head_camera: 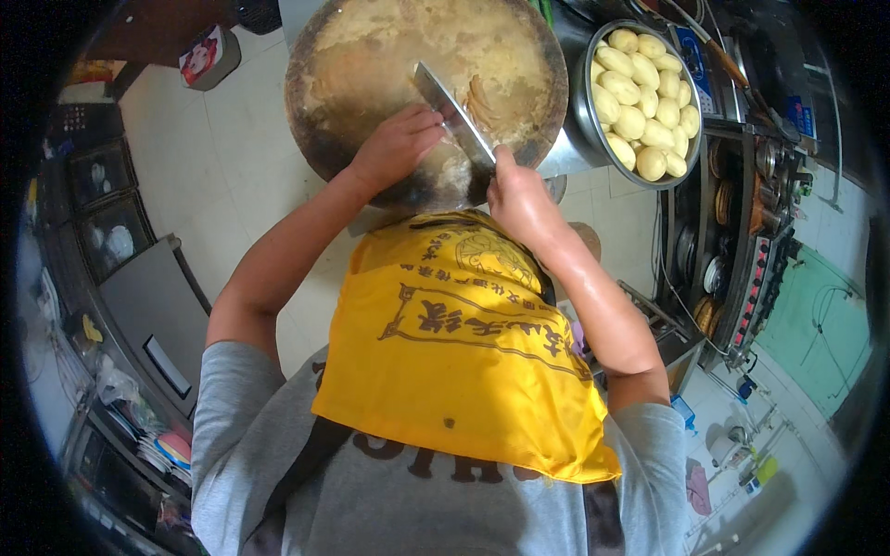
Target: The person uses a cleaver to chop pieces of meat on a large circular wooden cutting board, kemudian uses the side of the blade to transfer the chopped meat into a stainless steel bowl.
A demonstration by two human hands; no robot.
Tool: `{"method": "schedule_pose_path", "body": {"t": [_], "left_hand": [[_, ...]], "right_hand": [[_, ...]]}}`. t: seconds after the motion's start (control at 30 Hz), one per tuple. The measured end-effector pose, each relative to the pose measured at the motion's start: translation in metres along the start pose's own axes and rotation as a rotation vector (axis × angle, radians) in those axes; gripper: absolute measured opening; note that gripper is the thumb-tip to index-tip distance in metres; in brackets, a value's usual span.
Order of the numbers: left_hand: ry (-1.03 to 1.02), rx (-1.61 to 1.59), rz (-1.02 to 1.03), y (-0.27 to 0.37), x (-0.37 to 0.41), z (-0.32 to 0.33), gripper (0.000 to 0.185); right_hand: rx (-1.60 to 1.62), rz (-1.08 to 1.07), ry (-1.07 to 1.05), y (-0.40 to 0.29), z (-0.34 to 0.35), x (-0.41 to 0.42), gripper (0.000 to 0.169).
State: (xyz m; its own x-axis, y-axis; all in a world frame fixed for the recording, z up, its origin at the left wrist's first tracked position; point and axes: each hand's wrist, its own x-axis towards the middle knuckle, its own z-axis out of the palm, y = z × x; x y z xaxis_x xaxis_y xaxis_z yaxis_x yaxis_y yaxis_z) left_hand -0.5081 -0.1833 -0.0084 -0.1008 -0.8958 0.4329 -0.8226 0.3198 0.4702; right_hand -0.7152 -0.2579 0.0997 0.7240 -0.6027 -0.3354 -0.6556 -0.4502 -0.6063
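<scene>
My right hand (518, 191) is closed around the handle of a Chinese cleaver (455, 115). The blade slants up and left across a thick, round wooden chopping block (375, 55). On the block, my left hand (396, 146) rests with bent fingers, its fingertips close against the blade's left side. Whatever may lie under those fingers is hidden. A small fan of thin, brownish slices (480, 103) lies just right of the blade; I cannot tell what food they are. Dark wet stains mark the block's near part.
Right of the block stands a metal bowl (583, 115) heaped with peeled potatoes (619, 87). Green stalks (546, 10) show behind the block. A bin (221, 62) stands on the tiled floor at left. Shelves with pans (713, 274) are at right, a grey cabinet (149, 313) at left.
</scene>
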Motion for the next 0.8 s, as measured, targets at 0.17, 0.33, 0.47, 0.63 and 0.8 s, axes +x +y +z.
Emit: {"method": "schedule_pose_path", "body": {"t": [0.17,0.33,0.47,0.63,0.8], "left_hand": [[-0.089,-0.057,-0.048,-0.002,0.003,-0.006,0.016],[-0.028,-0.175,-0.179,-0.004,-0.003,0.0,0.012],[0.011,-0.021,-0.017,0.001,-0.002,-0.004,0.016],[0.028,-0.024,0.019,0.0,-0.002,-0.001,0.018],[-0.041,-0.114,-0.068,0.003,0.001,-0.012,0.017]], "right_hand": [[0.155,0.035,0.069,0.015,-0.005,0.001,0.027],[0.077,0.025,-0.041,0.001,-0.028,-0.007,0.029],[0.023,-0.012,-0.119,0.004,-0.031,-0.004,0.027],[0.008,-0.046,-0.031,0.007,-0.009,0.002,0.025],[0.127,-0.017,0.066,0.015,-0.006,0.0,0.03]]}}
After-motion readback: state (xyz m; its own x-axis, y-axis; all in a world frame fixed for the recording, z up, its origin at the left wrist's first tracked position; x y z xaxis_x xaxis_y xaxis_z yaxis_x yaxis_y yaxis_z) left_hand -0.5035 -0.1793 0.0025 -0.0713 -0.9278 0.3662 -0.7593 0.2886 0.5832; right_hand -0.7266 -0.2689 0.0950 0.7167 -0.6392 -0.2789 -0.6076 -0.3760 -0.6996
